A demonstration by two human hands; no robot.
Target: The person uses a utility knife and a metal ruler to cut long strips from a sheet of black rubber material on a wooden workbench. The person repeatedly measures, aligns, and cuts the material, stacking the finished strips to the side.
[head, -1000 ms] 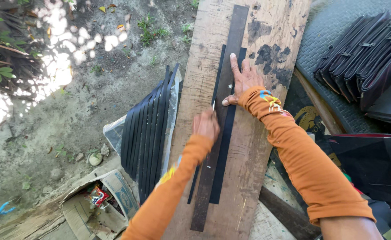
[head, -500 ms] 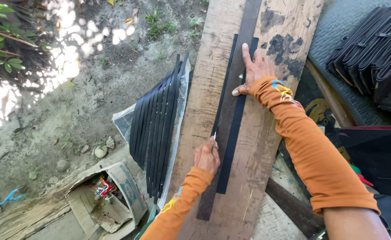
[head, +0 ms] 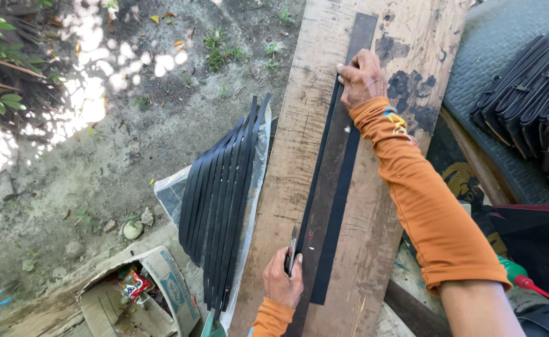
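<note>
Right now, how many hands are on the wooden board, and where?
2. The right hand presses the long dark straightedge at the far end of the wooden board; the left hand holds a knife at the near end. None looks hidden.

Open cardboard box at lower left, red snack packet inside.
</note>
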